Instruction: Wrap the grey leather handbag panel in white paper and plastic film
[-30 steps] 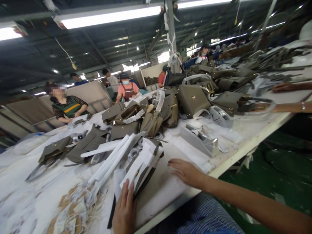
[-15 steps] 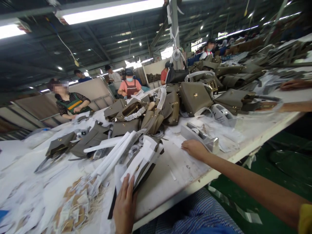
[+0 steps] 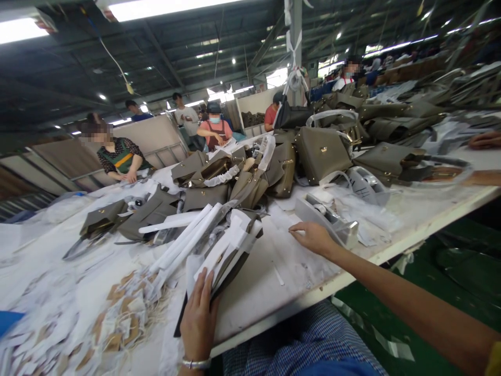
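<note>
My left hand (image 3: 199,316), with a bracelet at the wrist, grips the near end of an olive-grey handbag (image 3: 230,271). Its fingers lie over the white paper (image 3: 225,248) covering the bag, and the thumb is along the right side. Just left of a grey tape dispenser (image 3: 319,211), my right hand (image 3: 315,239) hovers low over the table with thumb and forefinger drawn together. Whatever thin thing may be between those fingertips is too small to make out.
Olive-grey handbags (image 3: 323,156) are heaped across the table (image 3: 270,261). White paper rolls (image 3: 188,245) and loose tags (image 3: 125,313) lie left of my bag. A co-worker's hand (image 3: 485,140) reaches in at the right. Other people stand across the table.
The view has swung slightly, so the table scene sits farther right. My right hand has come a little left, away from the tape dispenser. My left hand stays on the handbag.
</note>
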`<action>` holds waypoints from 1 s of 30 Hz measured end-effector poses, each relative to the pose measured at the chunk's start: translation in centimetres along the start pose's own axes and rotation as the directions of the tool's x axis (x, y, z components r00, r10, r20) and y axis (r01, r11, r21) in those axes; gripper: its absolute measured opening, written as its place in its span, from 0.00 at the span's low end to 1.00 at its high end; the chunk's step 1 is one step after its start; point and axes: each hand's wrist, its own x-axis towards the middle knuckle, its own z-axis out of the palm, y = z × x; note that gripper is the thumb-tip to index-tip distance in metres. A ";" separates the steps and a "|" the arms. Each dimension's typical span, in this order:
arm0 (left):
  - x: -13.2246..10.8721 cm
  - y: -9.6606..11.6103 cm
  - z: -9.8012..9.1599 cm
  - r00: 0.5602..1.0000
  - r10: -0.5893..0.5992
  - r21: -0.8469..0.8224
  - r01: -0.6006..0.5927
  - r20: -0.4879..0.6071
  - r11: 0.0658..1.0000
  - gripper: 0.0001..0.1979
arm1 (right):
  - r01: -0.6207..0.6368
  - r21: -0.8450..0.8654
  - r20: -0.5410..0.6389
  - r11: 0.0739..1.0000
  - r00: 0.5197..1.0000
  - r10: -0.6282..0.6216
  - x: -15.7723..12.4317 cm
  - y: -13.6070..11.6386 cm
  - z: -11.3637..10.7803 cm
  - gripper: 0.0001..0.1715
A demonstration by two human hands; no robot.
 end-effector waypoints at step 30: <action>-0.2 0.3 -0.5 0.997 -0.072 -0.020 0.072 0.014 0.997 0.34 | 0.521 0.074 0.054 0.851 0.850 -0.525 -1.9 -8.5 7.7 0.25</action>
